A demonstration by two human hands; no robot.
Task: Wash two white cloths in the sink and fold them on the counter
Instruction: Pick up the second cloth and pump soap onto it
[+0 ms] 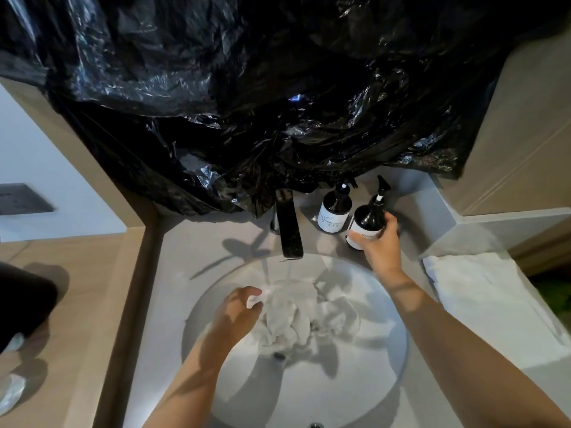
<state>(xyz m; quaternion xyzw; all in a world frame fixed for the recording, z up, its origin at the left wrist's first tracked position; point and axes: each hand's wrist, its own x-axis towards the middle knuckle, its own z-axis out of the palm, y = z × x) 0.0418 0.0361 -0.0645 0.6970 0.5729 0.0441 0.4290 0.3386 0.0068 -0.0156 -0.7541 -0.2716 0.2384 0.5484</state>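
1. At the far left, beyond the edge of the grey surface [173, 273], a wooden floor [77, 304] shows, with a dark shape on it that I cannot identify.
2. The left hand [239, 310] is over the left part of the round white sink [309, 396]. Its fingers are curled, and they seem to pinch the left edge of the wet cloth [290, 316], but the fingertips are blurred by the water.
3. The cloth lies crumpled in the middle of the basin, directly under the stream from the black faucet [289, 223]. Whether this heap is one cloth or two, I cannot tell.
4. Right of the faucet, at the far side of the surface, stands a dark pump bottle [335, 208] with a white label.
5. Just beside it, to the right, is a second pump bottle [369, 219]. The right hand [381, 242] grips its lower body, with the thumb across the label.
6. At the right edge, a folded white towel [482, 295] lies on the surface, near the sink.
7. Crinkled black plastic sheeting [278, 88] hangs across the whole far side, above the faucet and bottles.
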